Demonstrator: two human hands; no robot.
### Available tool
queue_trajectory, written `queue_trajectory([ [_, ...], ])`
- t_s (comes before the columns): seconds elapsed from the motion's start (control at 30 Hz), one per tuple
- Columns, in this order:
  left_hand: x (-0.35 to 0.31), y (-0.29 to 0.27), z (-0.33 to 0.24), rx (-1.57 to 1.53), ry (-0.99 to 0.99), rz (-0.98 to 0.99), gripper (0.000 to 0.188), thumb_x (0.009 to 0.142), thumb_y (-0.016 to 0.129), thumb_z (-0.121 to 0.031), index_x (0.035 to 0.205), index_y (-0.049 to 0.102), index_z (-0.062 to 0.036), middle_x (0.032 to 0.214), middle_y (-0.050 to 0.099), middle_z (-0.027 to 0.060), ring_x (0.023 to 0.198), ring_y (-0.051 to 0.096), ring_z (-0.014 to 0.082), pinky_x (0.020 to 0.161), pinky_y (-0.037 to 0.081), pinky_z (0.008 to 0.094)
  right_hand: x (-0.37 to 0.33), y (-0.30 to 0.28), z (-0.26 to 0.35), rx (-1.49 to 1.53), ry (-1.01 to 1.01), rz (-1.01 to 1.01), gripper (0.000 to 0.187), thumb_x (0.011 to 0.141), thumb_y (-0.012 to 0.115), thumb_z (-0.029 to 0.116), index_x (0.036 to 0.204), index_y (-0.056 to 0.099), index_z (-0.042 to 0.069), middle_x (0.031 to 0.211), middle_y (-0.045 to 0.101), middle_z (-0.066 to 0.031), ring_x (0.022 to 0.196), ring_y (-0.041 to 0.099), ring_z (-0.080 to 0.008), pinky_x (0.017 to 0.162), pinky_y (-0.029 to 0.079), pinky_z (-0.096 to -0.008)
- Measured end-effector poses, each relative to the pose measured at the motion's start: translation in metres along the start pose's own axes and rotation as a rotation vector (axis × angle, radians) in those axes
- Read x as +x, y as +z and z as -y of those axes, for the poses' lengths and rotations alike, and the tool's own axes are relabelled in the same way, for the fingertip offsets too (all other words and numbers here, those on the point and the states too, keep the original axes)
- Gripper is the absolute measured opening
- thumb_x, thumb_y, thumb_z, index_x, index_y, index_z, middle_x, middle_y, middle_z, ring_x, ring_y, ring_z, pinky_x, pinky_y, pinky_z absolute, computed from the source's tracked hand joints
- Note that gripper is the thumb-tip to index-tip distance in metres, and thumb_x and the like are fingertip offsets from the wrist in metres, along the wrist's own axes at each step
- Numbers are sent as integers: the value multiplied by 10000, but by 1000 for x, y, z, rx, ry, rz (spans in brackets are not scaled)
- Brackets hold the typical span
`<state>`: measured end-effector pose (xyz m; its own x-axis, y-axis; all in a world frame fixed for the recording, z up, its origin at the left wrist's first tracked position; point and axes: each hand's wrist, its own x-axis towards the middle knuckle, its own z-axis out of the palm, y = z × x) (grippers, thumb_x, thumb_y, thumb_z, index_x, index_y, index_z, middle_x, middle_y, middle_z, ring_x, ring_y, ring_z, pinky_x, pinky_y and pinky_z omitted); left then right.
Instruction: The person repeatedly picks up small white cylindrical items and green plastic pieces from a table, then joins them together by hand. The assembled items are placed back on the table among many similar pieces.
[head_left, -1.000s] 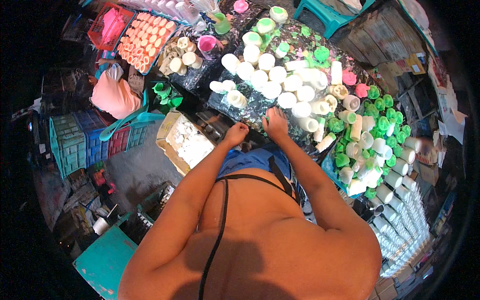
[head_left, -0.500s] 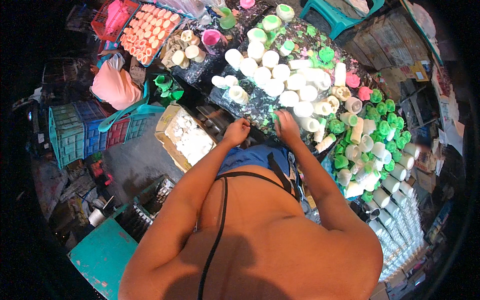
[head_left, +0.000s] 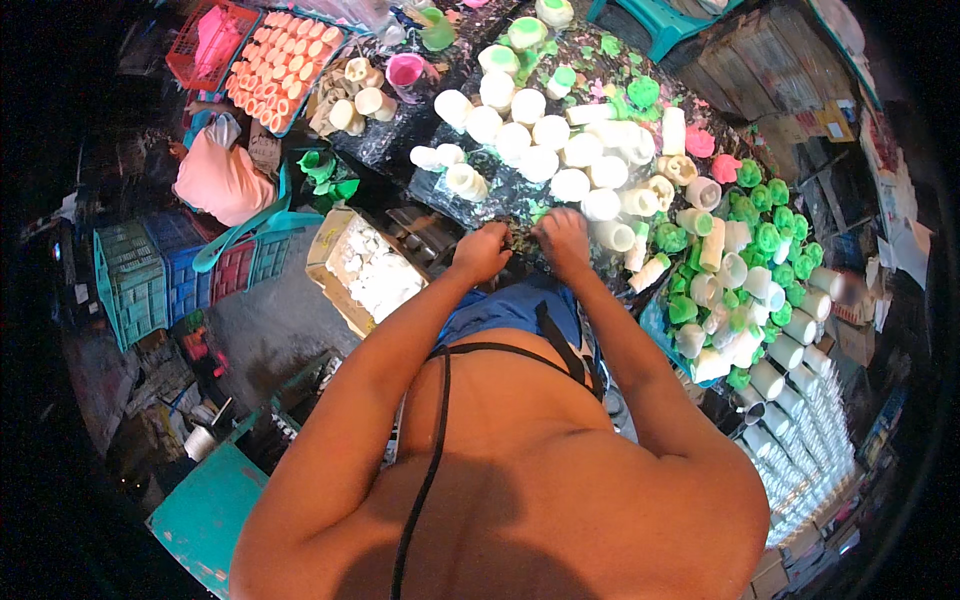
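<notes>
My left hand (head_left: 484, 252) is at the front edge of the dark worktable (head_left: 470, 212), its fingers curled in. Close beside it, my right hand (head_left: 564, 240) bends its fingers down over the same edge, near a small green scrap (head_left: 540, 212). Anything between the fingers of either hand is hidden or too small to make out. Just beyond my right hand stand several white cylinders (head_left: 570, 185), some with green tops. A hollow white cylinder (head_left: 466, 182) sits on the table beyond my left hand.
Green flower-shaped pieces (head_left: 767, 237) crowd the right side among more white cylinders. A cardboard box (head_left: 325, 250) of white bits stands at left. Stacked crates (head_left: 130, 280), a tray of pale orange cups (head_left: 285, 65), a pink cup (head_left: 405, 70) and a teal stool (head_left: 660, 30) surround the table.
Both hands have drawn a little closer together at the table edge. My right hand has curled further down. The whole view has shifted slightly.
</notes>
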<state>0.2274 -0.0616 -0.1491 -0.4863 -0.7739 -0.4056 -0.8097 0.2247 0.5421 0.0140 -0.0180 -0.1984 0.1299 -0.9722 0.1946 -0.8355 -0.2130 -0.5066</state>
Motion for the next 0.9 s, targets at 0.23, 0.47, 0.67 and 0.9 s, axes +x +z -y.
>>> queue_trajectory([
  [0.23, 25, 17, -2, 326, 254, -92, 329, 817, 774, -263, 1052, 614, -96, 1051, 625, 97, 954, 680, 313, 791, 551, 470, -32, -28, 9, 103, 116, 65, 315, 823, 700, 90, 1130, 635, 106, 1113, 594, -120, 1080, 588, -332, 880, 472, -461],
  [0.47, 44, 21, -6, 644, 432, 12, 139, 860, 650, -213, 957, 654, -114, 945, 663, 70, 893, 682, 260, 758, 514, 457, -33, -13, 3, -109, -56, 215, 285, 832, 612, 127, 1116, 631, 111, 1097, 585, -91, 1080, 584, -290, 901, 485, -458],
  [0.67, 53, 36, -10, 844, 476, 49, 117, 893, 587, -199, 934, 662, -120, 913, 675, 63, 850, 675, 240, 786, 482, 440, -30, -7, -6, -110, -98, 280, 401, 767, 758, 251, 1106, 597, 109, 1066, 562, -81, 1075, 566, -288, 917, 451, -438],
  [0.9, 54, 33, 6, 714, 523, -13, 124, 901, 586, -209, 919, 668, -118, 899, 692, 62, 866, 693, 249, 798, 486, 446, -25, -6, -1, -150, -107, 323, 425, 745, 793, 269, 1095, 609, 112, 1117, 575, -80, 1117, 562, -280, 965, 422, -413],
])
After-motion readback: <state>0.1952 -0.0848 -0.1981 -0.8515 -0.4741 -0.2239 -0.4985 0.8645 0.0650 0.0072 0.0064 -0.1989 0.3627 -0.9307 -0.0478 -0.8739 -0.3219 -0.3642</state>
